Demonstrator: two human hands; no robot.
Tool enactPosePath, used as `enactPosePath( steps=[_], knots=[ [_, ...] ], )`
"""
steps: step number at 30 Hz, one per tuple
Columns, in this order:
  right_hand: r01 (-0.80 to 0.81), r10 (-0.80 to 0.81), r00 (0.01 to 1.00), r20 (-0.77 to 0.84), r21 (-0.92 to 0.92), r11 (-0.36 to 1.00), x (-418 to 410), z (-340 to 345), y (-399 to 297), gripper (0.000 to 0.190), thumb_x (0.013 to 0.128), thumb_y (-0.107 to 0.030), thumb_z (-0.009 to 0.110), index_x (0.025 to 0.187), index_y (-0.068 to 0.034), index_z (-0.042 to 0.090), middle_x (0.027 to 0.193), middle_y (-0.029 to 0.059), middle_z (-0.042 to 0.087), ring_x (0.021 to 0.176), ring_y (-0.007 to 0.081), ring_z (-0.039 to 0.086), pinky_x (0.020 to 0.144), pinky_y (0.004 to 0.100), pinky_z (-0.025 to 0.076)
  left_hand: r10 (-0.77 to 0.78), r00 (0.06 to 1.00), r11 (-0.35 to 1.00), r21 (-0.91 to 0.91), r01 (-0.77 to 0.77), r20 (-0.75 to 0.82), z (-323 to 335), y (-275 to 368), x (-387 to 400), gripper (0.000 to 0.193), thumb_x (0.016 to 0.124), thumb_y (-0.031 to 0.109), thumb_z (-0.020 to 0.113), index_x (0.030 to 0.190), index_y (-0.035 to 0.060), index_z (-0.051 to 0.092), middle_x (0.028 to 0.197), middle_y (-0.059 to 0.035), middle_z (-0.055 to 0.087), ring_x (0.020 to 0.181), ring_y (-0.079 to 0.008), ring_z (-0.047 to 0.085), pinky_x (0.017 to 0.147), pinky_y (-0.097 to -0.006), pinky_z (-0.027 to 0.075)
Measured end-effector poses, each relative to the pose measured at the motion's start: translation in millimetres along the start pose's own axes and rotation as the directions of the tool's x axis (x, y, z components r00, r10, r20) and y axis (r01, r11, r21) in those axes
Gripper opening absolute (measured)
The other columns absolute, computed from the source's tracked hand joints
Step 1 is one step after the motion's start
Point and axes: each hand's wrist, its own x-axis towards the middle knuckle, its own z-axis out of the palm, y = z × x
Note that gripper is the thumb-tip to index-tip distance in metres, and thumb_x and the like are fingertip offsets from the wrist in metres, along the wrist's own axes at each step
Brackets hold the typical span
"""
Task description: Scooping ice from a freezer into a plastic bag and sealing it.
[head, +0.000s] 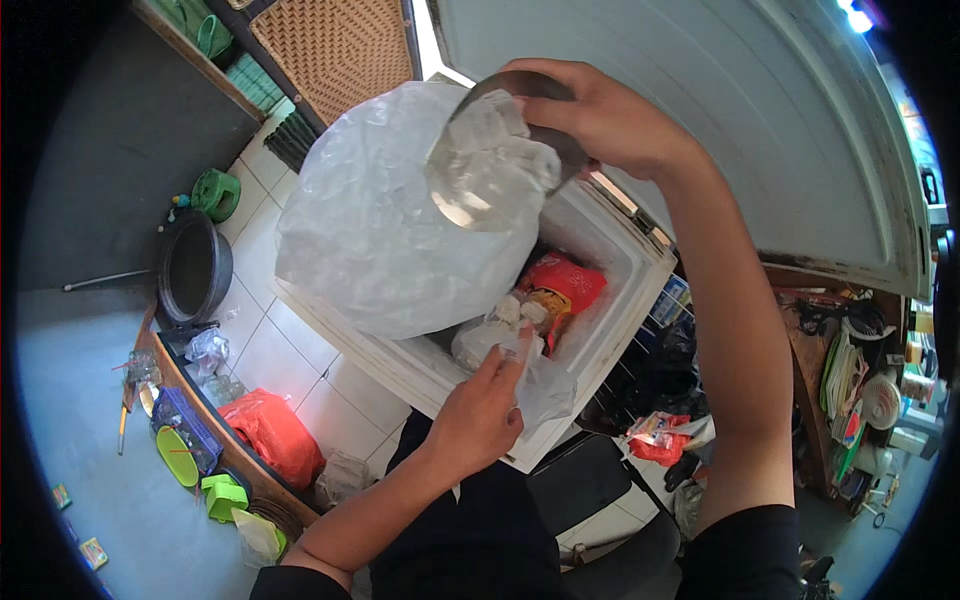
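My right hand (611, 112) grips the rim of a shiny metal bowl (459, 202), tilted above an open chest freezer (626, 289). Whitish lumps (491, 124), which look like ice, lie inside the bowl. Below it my left hand (480, 416) pinches a thin translucent plastic bag (551, 390) at the freezer's near edge. More pale lumps (521, 309) show at this bag's mouth, close to my left fingertips. A large, bulging white plastic bag (390, 217) covers the freezer's left part. Beside the small bag, a red printed packet (574, 281) lies in the freezer.
The raised freezer lid (712, 135) stands at upper right. A black chair (581, 487) is close by my legs. To the left are a dark basin (193, 266), a red plastic bag (274, 435) and a table (112, 480) with green containers. Shelves (810, 375) stand at right.
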Motion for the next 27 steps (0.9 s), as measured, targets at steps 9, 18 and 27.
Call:
enactPosePath(
  steps=[9, 18, 27],
  knots=[
    [-0.126, 0.14, 0.962, -0.235, 0.073, 0.989, -141.4, 1.2, 46.5, 0.033, 0.096, -0.02, 0.058, 0.125, -0.003, 0.061, 0.1, 0.009, 0.068, 0.072, 0.0141, 0.064, 0.06, 0.0301, 0.054, -0.112, 0.993, 0.993, 0.023, 0.112, 0.023, -1.5, 8.9, -2.2, 0.113, 0.071, -0.004, 0.073, 0.161, 0.0145, 0.007, 0.119, -0.0241, 0.05, 0.083, -0.0323, 0.064, 0.072, -0.0392, 0.055],
    [-0.174, 0.295, 0.901, -0.317, 0.36, 0.917, -212.3, 127.4, 135.9, 0.021, 0.099, -0.012, 0.056, 0.116, -0.002, 0.062, 0.104, 0.0127, 0.069, 0.099, 0.0198, 0.064, 0.093, 0.0328, 0.047, -0.122, 0.991, 0.993, 0.012, 0.122, 0.058, -1.0, 9.8, -2.5, 0.127, 0.067, -0.006, 0.075, 0.16, 0.0156, -0.009, 0.12, -0.0198, 0.052, 0.083, -0.0256, 0.061, 0.069, -0.0334, 0.054],
    [-0.294, 0.418, 0.829, -0.371, 0.346, 0.891, -220.6, 176.6, 114.4, 0.023, 0.097, -0.007, 0.047, 0.119, -0.008, 0.054, 0.093, 0.0285, 0.066, 0.097, 0.052, 0.06, 0.08, 0.0489, 0.05, -0.125, 0.992, 0.99, 0.066, 0.124, 0.004, 2.6, 7.7, -1.0, 0.129, 0.066, -0.005, 0.076, 0.16, 0.0143, -0.01, 0.119, -0.0178, 0.051, 0.083, -0.0238, 0.06, 0.068, -0.0312, 0.053]
  ],
)
